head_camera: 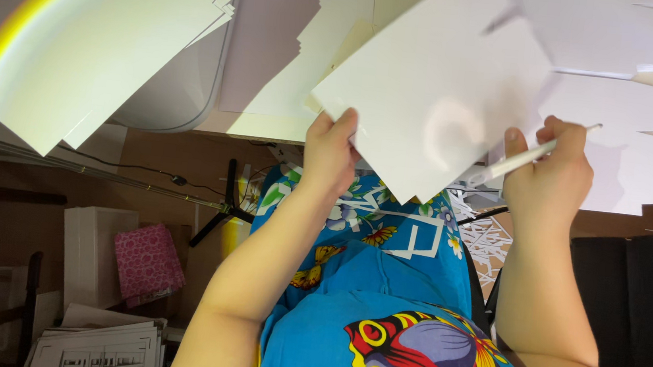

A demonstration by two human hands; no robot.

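**Plainly, a big sheet pinched at one edge, a thin tool in the other hand**

Head view: The left hand (pixel 330 148) sits in the middle of the frame, its grip closed on the lower left edge of a large white sheet (pixel 430 98) that tilts up toward the upper right. The right hand (pixel 550 177), at right of centre, has its grip closed around a thin white pen-like tool (pixel 533 154), the tip pointing left toward the sheet's lower edge; whether it is a pen or a craft knife I cannot tell.

What could go wrong, as I judge it: the sheet is held by one edge only, so it could sag, crease or slip out. If the tool has a blade, it sits close to the left fingers and above the lap, where a slip could nick skin or the blue patterned cloth (pixel 377 324). Loose white cut-outs (pixel 410 231) lie on the lap and could slide to the floor.

More white sheets (pixel 101 34) fan out on the counter (pixel 268 126) at upper left, and another stack (pixel 628 117) lies at upper right. At lower left stand a plain white box (pixel 92 253), a pink patterned packet (pixel 147 262) leaning beside it, and a pile of printed pages (pixel 103 349) with dark blocks of print.
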